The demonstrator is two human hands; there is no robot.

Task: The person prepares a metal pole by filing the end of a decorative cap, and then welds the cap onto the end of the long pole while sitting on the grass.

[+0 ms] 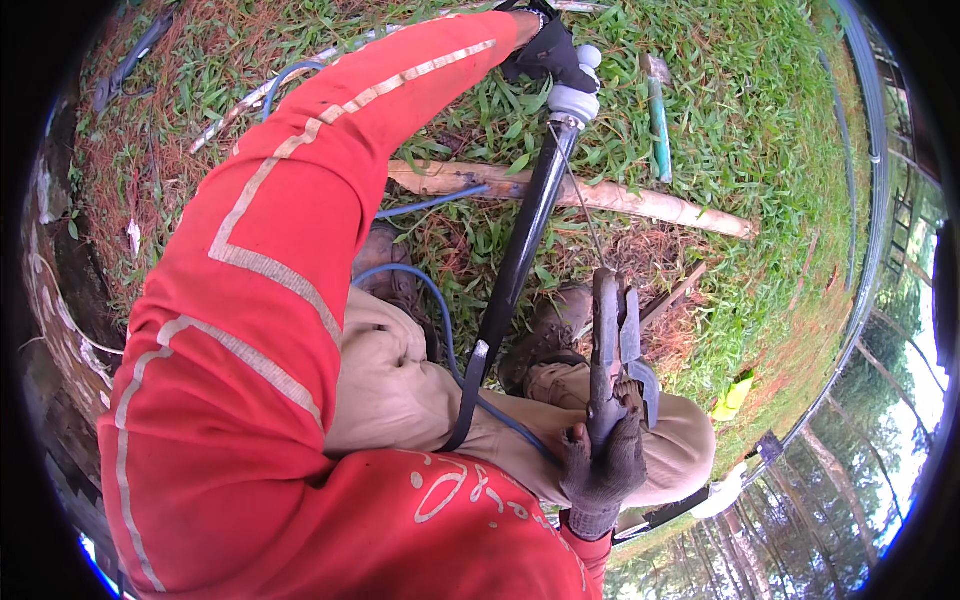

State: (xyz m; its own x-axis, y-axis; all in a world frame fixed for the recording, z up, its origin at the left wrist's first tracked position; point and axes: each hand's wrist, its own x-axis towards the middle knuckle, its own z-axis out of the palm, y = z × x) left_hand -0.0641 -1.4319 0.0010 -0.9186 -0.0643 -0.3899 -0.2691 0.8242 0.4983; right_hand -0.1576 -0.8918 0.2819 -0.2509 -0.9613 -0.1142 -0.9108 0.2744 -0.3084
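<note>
My left arm, in a red sleeve, reaches to the top, where my dark-gloved left hand (548, 55) is closed at the white rounded fitting (574, 103); some fingers are hidden. This fitting caps the upper end of a black tube (530, 220), which slants down to my lap. A thin wire (582, 195) runs from the tube's bound end to the jaws of metal pliers (606, 345). Lower right, my right hand (608, 462), also in a dark glove, is wrapped round the pliers' handles. The jaws point up and appear to grip the wire's end.
A hammer with a teal handle (659, 130) lies on the grass right of the fitting. Behind the tube lies a pale wooden pole (650, 202). A blue hose (440, 300) curves over my beige trousers (385, 385). A yellow leaf (733, 398) lies at the right.
</note>
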